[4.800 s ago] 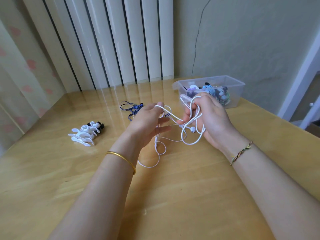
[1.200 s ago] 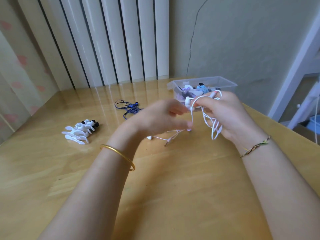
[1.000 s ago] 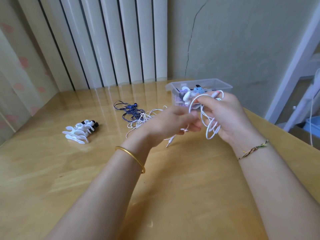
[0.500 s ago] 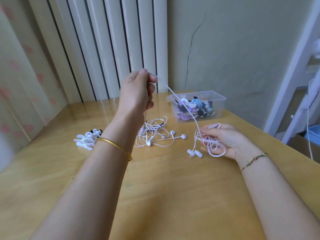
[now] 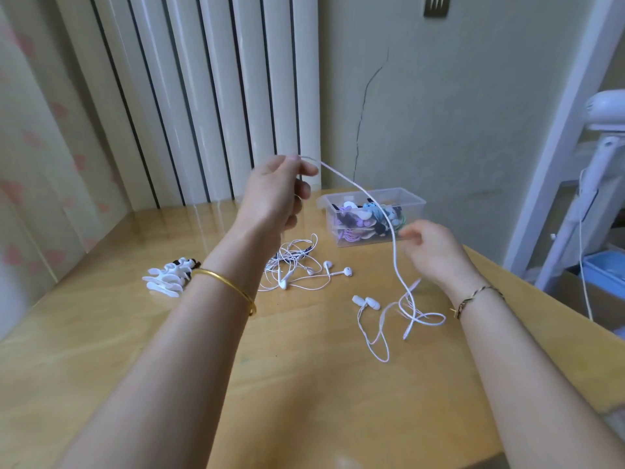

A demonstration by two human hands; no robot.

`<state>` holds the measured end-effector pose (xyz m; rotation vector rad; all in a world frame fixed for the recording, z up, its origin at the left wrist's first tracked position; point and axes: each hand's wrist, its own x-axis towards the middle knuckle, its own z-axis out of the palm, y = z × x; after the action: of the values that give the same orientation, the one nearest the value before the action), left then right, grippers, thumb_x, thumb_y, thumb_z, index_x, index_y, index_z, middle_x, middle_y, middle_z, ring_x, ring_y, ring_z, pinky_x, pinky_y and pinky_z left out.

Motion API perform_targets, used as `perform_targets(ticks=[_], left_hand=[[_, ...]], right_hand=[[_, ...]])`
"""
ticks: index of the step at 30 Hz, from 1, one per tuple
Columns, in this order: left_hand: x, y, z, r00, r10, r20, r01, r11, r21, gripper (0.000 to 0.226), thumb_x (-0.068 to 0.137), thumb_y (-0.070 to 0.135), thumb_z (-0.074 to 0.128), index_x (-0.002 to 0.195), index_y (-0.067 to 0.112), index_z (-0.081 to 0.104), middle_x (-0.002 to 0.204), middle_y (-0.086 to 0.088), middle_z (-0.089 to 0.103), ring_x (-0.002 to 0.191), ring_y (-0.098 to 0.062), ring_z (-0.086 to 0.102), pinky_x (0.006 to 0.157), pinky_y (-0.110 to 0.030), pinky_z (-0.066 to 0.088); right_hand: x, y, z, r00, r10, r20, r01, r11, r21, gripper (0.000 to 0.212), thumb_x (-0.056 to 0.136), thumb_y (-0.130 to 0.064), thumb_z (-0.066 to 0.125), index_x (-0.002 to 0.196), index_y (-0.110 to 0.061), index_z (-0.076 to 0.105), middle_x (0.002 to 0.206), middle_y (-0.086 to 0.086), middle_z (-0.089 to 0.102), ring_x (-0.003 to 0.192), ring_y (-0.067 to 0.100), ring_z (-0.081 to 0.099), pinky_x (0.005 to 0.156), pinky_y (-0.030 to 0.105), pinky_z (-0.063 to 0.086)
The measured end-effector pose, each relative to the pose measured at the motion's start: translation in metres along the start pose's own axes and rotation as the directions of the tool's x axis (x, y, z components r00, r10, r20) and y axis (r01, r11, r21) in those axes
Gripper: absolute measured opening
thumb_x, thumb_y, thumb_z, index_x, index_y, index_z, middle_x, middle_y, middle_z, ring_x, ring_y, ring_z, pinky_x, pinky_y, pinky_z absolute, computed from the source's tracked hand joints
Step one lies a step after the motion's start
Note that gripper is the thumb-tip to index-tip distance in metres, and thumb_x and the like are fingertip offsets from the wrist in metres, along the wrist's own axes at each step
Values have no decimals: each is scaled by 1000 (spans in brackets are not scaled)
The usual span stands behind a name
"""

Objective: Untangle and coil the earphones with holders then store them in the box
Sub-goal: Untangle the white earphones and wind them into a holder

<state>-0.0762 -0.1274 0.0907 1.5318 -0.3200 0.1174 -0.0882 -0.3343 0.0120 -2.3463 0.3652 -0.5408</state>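
My left hand (image 5: 275, 194) is raised above the table and pinches one end of a white earphone cable (image 5: 394, 265). The cable slopes down to my right hand (image 5: 436, 253), whose fingertips pinch it lightly in front of the clear plastic box (image 5: 414, 199). Below that hand the cable hangs to loose loops on the wooden table (image 5: 304, 384), with its two earbuds (image 5: 365, 302) lying side by side. A second tangle of white earphones (image 5: 297, 262) lies behind my left wrist. A pile of white holders (image 5: 165, 279) sits at the left. The box holds several coiled earphones.
Vertical white blinds (image 5: 209, 96) and a cracked wall stand behind the table. The table's right edge runs diagonally past my right arm. Beyond it are a white stand (image 5: 592, 184), a hanging white cord and a blue bin (image 5: 605, 269).
My left hand has kept the cable end lifted. My right hand rose off the table, and the loops it held now lie loose on the wood. The camera tilted up.
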Motion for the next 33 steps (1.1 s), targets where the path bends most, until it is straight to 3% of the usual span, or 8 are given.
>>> perform_targets(ticks=[4, 7, 13, 20, 23, 27, 31, 33], left_hand=[[-3, -11, 6, 985, -51, 166, 33, 993, 109, 30, 101, 23, 36, 84, 13, 58, 58, -1, 43, 32, -5, 25, 35, -12, 16], [-3, -17, 6, 960, -99, 262, 46, 979, 200, 32, 102, 24, 36, 83, 12, 59, 57, 0, 43, 34, -6, 24, 36, -14, 15], [1, -39, -14, 906, -316, 281, 196, 903, 381, 34, 102, 26, 37, 83, 12, 60, 54, 1, 41, 32, -6, 24, 35, -11, 15], [8, -60, -28, 874, -368, 319, 283, 917, 282, 38, 102, 24, 38, 68, 16, 53, 52, 3, 37, 38, -7, 19, 37, -13, 13], [11, -69, -39, 863, -376, 338, 304, 920, 248, 31, 100, 23, 43, 74, 14, 57, 55, 2, 42, 42, -9, 24, 38, -16, 21], [13, -79, -57, 879, -360, 312, 295, 926, 236, 22, 99, 14, 45, 85, 11, 63, 59, 4, 51, 48, -7, 42, 52, -16, 37], [18, -83, -55, 889, -367, 274, 323, 926, 193, 21, 97, 13, 47, 84, 12, 64, 56, 5, 44, 46, -7, 34, 53, -19, 32], [20, -81, -48, 885, -364, 290, 316, 927, 200, 22, 97, 13, 47, 82, 12, 63, 54, 6, 43, 45, -8, 31, 53, -21, 29]], right_hand=[[-18, -43, -6, 976, -97, 194, -56, 750, 659, 24, 100, -27, 42, 109, -16, 61, 100, 6, 69, 87, 15, 65, 81, 28, 49], [-15, -60, -3, 997, -46, 63, -22, 610, 792, 20, 100, -24, 42, 110, -16, 57, 103, 9, 67, 88, 19, 65, 82, 31, 48], [-17, -67, 7, 873, -161, -459, 327, 893, 308, 57, 70, 14, 31, 109, -10, 66, 110, 6, 64, 100, 19, 59, 85, 20, 42], [-17, -82, 49, 847, -464, 260, 453, 885, 105, 22, 88, -9, 46, 95, -17, 66, 84, 1, 68, 80, 18, 59, 79, 36, 50], [-8, -78, 60, 877, -437, 201, 401, 895, 194, 18, 91, -7, 49, 89, -12, 66, 72, -3, 62, 71, 15, 56, 67, 21, 45], [12, -59, 62, 980, -200, -11, 200, 975, 94, 20, 91, -9, 46, 80, -16, 63, 66, -11, 55, 77, 22, 57, 70, 30, 45], [8, -55, 60, 959, -247, 138, 281, 889, -362, 33, 84, -9, 48, 108, -23, 67, 116, 0, 63, 111, 28, 50, 94, 36, 41], [-1, -66, 59, 899, -424, 110, 434, 830, -351, 45, 84, -13, 50, 127, -26, 57, 131, -5, 55, 128, 22, 37, 108, 34, 24]])
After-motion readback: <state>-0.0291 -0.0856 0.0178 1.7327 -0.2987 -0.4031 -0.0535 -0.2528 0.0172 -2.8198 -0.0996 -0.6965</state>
